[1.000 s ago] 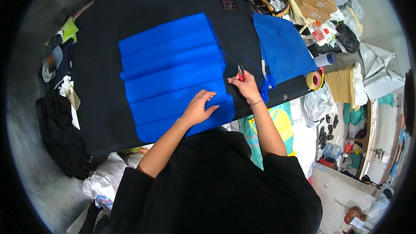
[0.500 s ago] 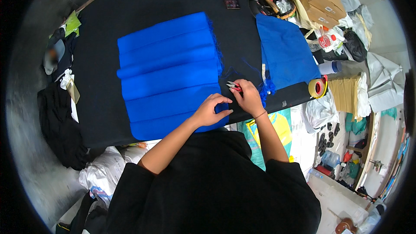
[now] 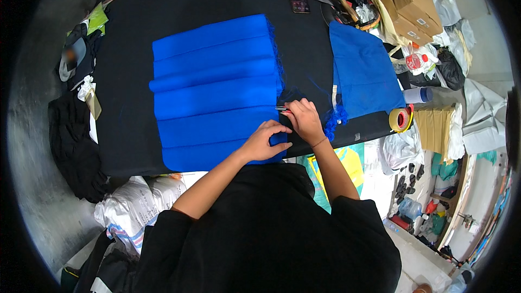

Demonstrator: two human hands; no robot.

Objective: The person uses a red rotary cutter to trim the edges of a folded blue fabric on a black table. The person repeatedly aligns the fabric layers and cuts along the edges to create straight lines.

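Observation:
A blue cloth [image 3: 214, 100] with several crosswise folds lies on the black-covered table [image 3: 127, 130]. Loose threads fringe its right edge. My left hand [image 3: 264, 142] rests on the cloth's near right corner, thumb and forefinger curved with a gap between them. Just beyond it, my right hand [image 3: 305, 120] is closed round small red-handled thread snips [image 3: 284, 109]. Their metal blades point left at the cloth's fringed edge, and most of the handle is hidden by my fingers.
A second blue cloth [image 3: 364, 70] lies to the right, with a tangle of blue thread [image 3: 337, 118] beside it. Rolls of tape [image 3: 400, 120] sit near the table's right edge. A phone [image 3: 298, 0] lies at the far side; cardboard boxes [image 3: 415, 2] stand at the far right.
My right hand has shifted the snips slightly left and down, so the blades now reach the cloth's edge. My left hand stays almost in place. The view has shifted a little.

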